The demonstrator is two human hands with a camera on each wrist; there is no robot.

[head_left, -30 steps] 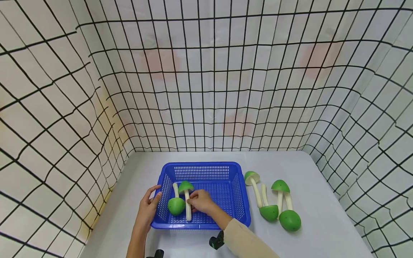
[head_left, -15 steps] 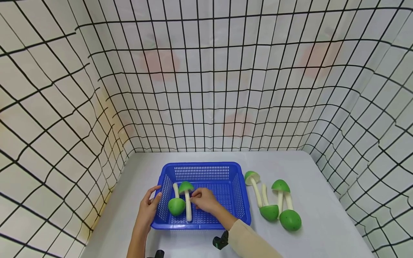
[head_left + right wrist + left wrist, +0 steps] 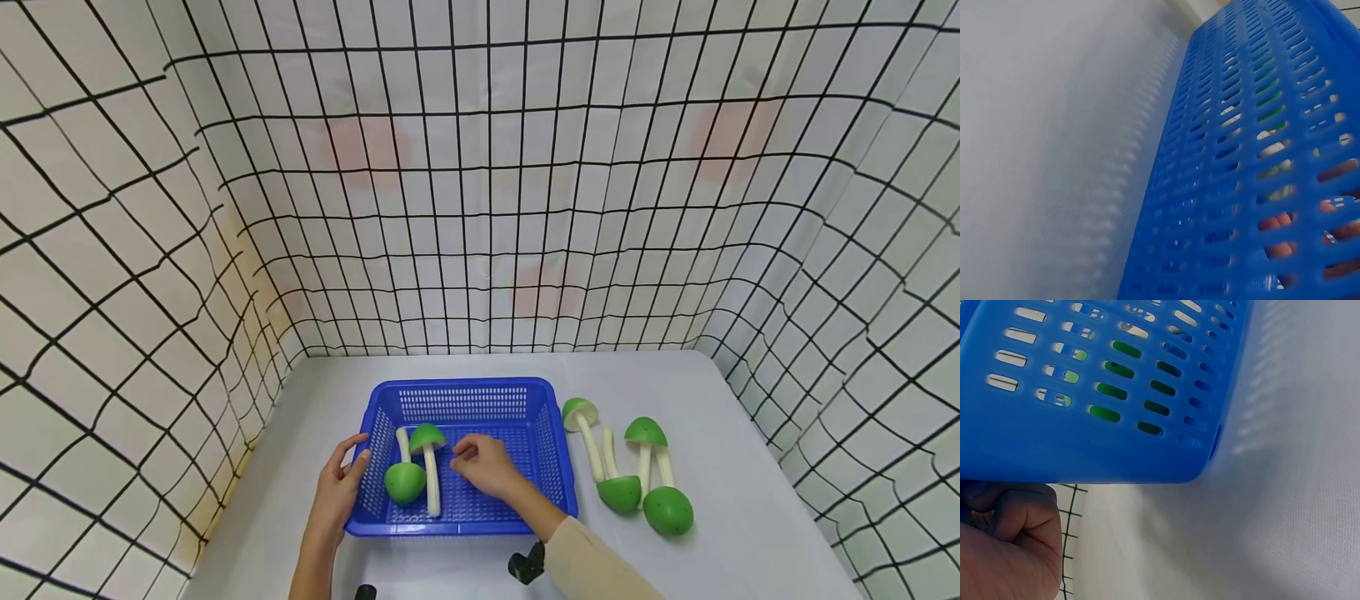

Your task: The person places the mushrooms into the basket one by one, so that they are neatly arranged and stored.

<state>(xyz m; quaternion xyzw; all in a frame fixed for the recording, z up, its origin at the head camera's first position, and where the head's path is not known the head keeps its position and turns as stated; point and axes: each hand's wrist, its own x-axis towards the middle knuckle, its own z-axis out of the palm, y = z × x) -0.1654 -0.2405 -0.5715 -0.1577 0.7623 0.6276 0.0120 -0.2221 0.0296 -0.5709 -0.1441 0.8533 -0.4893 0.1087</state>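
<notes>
A blue plastic basket point(image 3: 465, 383) with slotted walls stands on the white table. My left hand point(image 3: 335, 492) grips its left rim; in the left wrist view the fingers point(image 3: 1019, 509) curl beneath the rim edge. Inside, toward the left, lie two toy mushrooms with green caps and pale stems: one point(image 3: 405, 483) has its cap toward me, the other point(image 3: 427, 437) its cap away. My right hand point(image 3: 483, 467) hovers over the basket's middle, just right of the second mushroom, fingers loosely bent and holding nothing. Through the slots in the right wrist view, parts of its fingers point(image 3: 1277, 220) show.
Several more green mushrooms lie on the table right of the basket, one point(image 3: 579, 412) close to its wall and another point(image 3: 668, 511) farther right. A black grid net point(image 3: 487, 208) over white walls surrounds the table on the back and both sides.
My right hand has let go of the second mushroom's stem and moved right, away from it. That mushroom stays lying in the basket. The left hand keeps its hold on the rim.
</notes>
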